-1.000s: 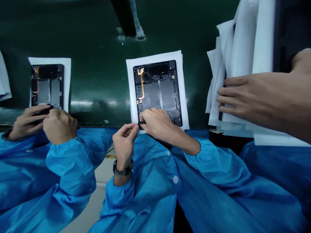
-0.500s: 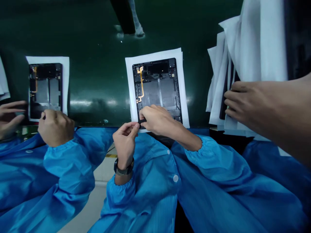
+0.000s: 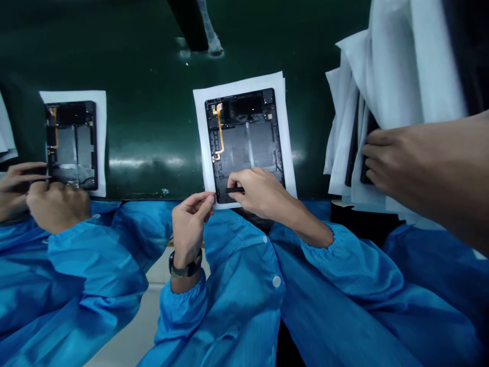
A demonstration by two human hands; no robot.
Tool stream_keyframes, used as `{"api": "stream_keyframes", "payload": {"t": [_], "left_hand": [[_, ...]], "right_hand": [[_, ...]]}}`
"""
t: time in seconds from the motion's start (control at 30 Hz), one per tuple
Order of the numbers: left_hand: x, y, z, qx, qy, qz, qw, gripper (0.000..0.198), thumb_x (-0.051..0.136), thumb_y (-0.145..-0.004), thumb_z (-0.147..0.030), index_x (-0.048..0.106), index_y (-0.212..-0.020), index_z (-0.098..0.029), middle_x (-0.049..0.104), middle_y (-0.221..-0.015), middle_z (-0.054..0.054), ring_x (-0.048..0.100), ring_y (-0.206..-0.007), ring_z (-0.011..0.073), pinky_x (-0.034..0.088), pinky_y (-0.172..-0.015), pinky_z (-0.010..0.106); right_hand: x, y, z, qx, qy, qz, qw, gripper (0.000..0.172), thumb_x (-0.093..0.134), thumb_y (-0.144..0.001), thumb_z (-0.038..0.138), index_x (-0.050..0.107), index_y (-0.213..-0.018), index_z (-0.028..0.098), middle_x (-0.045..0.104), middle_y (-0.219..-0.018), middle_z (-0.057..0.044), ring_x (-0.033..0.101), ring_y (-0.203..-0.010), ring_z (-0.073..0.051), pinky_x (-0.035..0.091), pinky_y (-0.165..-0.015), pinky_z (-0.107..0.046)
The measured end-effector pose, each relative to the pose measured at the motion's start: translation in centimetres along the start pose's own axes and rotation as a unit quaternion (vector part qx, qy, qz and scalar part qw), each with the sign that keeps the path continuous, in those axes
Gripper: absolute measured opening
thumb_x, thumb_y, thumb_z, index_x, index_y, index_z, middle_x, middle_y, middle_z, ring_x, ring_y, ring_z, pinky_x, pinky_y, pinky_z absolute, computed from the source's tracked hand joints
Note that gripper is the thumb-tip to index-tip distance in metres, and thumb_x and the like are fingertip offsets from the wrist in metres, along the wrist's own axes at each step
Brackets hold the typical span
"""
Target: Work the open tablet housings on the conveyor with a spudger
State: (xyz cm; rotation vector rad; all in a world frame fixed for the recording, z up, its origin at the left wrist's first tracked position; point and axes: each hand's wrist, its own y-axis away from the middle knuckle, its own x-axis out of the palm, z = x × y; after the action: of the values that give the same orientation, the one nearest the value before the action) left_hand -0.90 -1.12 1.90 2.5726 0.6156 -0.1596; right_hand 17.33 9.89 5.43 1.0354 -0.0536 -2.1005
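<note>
An open tablet back housing (image 3: 246,137), black with an orange flex cable along its left side, lies on a white sheet (image 3: 200,153) on the dark green surface. My right hand (image 3: 263,191) rests on the housing's lower edge and pinches a small black strip (image 3: 235,190) lying flat over that edge. My left hand (image 3: 189,224), with a watch on the wrist, sits at the sheet's lower left corner. Its thumb and forefinger are closed together there; what they hold is hidden.
At the left, a co-worker's two hands (image 3: 42,196) work at a second housing (image 3: 72,142) on its own sheet. At the right, another person's bare arm and hand (image 3: 412,163) grips a stack of white sheets and dark panels (image 3: 367,102). Blue sleeves fill the foreground.
My hands have parted: the right carried the black strip up onto the housing's lower edge, and the left let go of it and stayed at the sheet's corner. The co-workers' hands shifted slightly.
</note>
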Motion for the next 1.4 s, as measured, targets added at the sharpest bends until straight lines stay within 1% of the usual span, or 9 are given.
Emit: {"api": "stream_keyframes", "payload": {"t": [0.13,0.53,0.8,0.9,1.0,1.07,1.17,1.3,1.4], "left_hand": [[0.4,0.2,-0.3,0.007,-0.024,-0.02,1.0,0.032,0.089,-0.079,-0.045,0.083,-0.092,-0.016,0.064,-0.061,0.0,0.053,-0.056,0.01,0.039,-0.051,0.021],[1.7,0.0,-0.7,0.025,-0.024,-0.041,0.999,0.028,0.089,-0.075,-0.039,0.08,-0.085,-0.015,0.066,-0.062,-0.001,0.055,-0.056,0.0094,0.043,-0.053,0.019],[2.0,0.1,-0.1,0.053,0.009,-0.041,0.998,0.027,0.088,-0.076,-0.038,0.077,-0.082,-0.015,0.066,-0.061,-0.001,0.057,-0.055,0.01,0.045,-0.055,0.02],[1.4,0.0,0.3,0.055,0.021,-0.015,0.998,0.028,0.086,-0.081,-0.041,0.079,-0.088,-0.015,0.067,-0.064,0.0,0.058,-0.057,0.01,0.046,-0.055,0.02],[0.8,0.2,0.6,0.057,0.033,0.002,0.998,0.032,0.082,-0.086,-0.044,0.08,-0.097,-0.015,0.072,-0.074,0.002,0.058,-0.057,0.0093,0.044,-0.054,0.02],[0.7,0.5,0.7,0.062,0.037,-0.004,0.997,0.031,0.081,-0.087,-0.043,0.079,-0.1,-0.015,0.073,-0.077,0.002,0.057,-0.057,0.0087,0.044,-0.053,0.02],[1.0,0.9,0.8,0.071,0.036,-0.018,0.997,0.029,0.081,-0.087,-0.041,0.078,-0.097,-0.014,0.071,-0.073,0.001,0.057,-0.057,0.0084,0.046,-0.053,0.019],[1.4,1.2,1.1,0.062,0.056,-0.001,0.997,0.028,0.08,-0.087,-0.04,0.075,-0.095,-0.014,0.071,-0.072,0.001,0.058,-0.055,0.0087,0.046,-0.052,0.019],[1.5,1.1,1.6,0.055,0.073,0.005,0.996,0.028,0.081,-0.086,-0.039,0.072,-0.095,-0.015,0.07,-0.071,0.001,0.059,-0.054,0.0087,0.046,-0.051,0.019]], "right_hand": [[0.6,0.5,-0.2,0.001,0.044,-0.005,0.999,0.016,0.067,-0.101,0.032,0.073,-0.112,0.023,0.079,-0.104,-0.006,0.068,-0.095,-0.024,0.033,-0.073,-0.033],[1.0,0.0,0.0,-0.012,0.117,0.007,0.993,0.015,0.064,-0.103,0.032,0.073,-0.106,0.02,0.079,-0.099,-0.01,0.068,-0.083,-0.025,0.024,-0.065,-0.034],[-0.4,0.7,0.0,-0.001,0.056,0.005,0.998,0.024,0.071,-0.1,0.034,0.072,-0.119,0.021,0.078,-0.096,-0.008,0.07,-0.092,-0.027,0.032,-0.071,-0.032],[-1.0,1.3,-0.4,-0.013,0.011,-0.015,1.0,0.02,0.057,-0.108,0.033,0.07,-0.117,0.02,0.078,-0.099,-0.007,0.068,-0.09,-0.024,0.034,-0.073,-0.031],[-1.4,1.4,-0.4,0.0,-0.015,-0.02,1.0,0.019,0.049,-0.11,0.026,0.067,-0.113,0.021,0.075,-0.092,-0.004,0.064,-0.082,-0.02,0.034,-0.071,-0.03],[-1.8,0.6,0.1,0.0,-0.022,0.003,1.0,0.013,0.054,-0.107,0.024,0.066,-0.11,0.021,0.073,-0.088,-0.002,0.061,-0.076,-0.018,0.033,-0.068,-0.029],[-2.3,-1.5,1.3,-0.023,-0.018,0.082,0.996,0.005,0.064,-0.101,0.023,0.066,-0.097,0.021,0.073,-0.083,-0.002,0.06,-0.074,-0.017,0.032,-0.065,-0.028],[-2.8,-4.5,2.6,-0.008,0.02,0.201,0.979,0.018,0.074,-0.094,0.025,0.067,-0.078,0.019,0.07,-0.066,-0.001,0.059,-0.065,-0.015,0.033,-0.06,-0.028],[-2.9,-5.5,3.1,0.015,0.06,0.225,0.972,0.024,0.075,-0.094,0.026,0.069,-0.071,0.018,0.069,-0.061,-0.001,0.059,-0.061,-0.015,0.035,-0.06,-0.028]]}}
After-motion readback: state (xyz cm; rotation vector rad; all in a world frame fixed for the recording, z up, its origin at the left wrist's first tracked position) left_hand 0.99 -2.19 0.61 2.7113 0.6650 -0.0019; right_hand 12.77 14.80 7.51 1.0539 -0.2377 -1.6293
